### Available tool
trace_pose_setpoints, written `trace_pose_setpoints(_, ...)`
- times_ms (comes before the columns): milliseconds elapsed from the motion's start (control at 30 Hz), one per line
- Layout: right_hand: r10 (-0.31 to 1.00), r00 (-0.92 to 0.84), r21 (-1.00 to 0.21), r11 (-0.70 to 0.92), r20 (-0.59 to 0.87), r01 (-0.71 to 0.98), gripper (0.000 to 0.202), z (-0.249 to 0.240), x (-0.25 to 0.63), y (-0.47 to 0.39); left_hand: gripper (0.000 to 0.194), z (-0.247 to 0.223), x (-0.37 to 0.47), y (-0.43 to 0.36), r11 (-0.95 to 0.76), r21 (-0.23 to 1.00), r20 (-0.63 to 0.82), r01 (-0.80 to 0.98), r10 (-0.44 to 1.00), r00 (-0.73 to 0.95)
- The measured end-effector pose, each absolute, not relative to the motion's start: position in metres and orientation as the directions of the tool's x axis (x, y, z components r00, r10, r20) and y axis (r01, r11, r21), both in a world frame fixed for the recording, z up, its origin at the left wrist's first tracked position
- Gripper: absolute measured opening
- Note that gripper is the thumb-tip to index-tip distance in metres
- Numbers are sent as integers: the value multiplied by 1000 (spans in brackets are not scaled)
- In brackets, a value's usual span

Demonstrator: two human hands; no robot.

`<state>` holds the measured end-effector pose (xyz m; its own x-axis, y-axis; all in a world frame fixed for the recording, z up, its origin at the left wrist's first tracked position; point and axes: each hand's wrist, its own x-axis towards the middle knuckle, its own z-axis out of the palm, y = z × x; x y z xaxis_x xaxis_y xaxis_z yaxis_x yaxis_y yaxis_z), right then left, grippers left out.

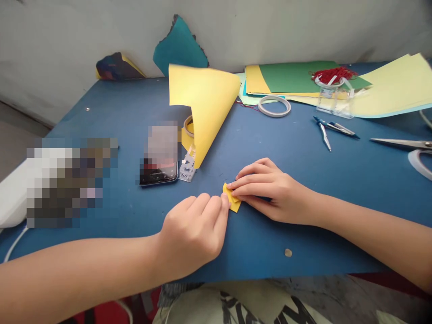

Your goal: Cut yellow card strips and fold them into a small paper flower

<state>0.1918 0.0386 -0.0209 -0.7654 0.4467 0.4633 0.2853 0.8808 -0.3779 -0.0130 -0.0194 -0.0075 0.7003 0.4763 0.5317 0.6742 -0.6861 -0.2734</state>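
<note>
We count one folded yellow paper (235, 207), one phone (162, 176), one pair of scissors (405, 143), two pens (337, 127), two tape rolls (275, 114), on one blue table (256, 252) by a pale wall (270, 31). The paper lies between: left hand (195, 229) curled tight on one edge, right hand (275, 191) loosely bent, resting atop.

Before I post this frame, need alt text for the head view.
A person's left hand and right hand both touch a small yellow paper piece on a blue table. Beyond lie a phone, a large curled yellow sheet and a white tape roll, with two pens and scissors toward the right.
</note>
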Motion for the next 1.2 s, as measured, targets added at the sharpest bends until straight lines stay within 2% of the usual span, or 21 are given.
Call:
trace_pose_setpoints(167,443,-761,-311,893,473,327,10,-22,192,37,7,-7,-13,-17,-730,-205,537,652,473,698)
trace_pose_setpoints(267,441,-770,-278,896,461,347,9,-20,192,34,2,-6,-13,-17,-711,-189,557,677,490,671)
trace_pose_setpoints(533,400,-783,-157,915,476,372,10,-17,189,26,17,-2,-12,-22,-657,-313,559,686,457,692)
trace_pose_setpoints(767,399,-788,-130,914,468,385,9,-15,188,23,21,-3,-10,-20,-636,-308,543,708,493,680)
trace_pose_setpoints(900,404,-787,-124,911,467,394,11,-15,189,23,17,-5,-10,-18,-663,-282,556,694,476,681)
trace_pose_setpoints(1033,407,-787,-140,911,463,389,12,-15,189,23,12,-4,-10,-17,-697,-265,548,667,460,699)
trace_pose_setpoints(1200,414,-789,-155,909,454,388,12,-14,189,23,16,-4,-10,-17,-684,-238,551,690,490,676)
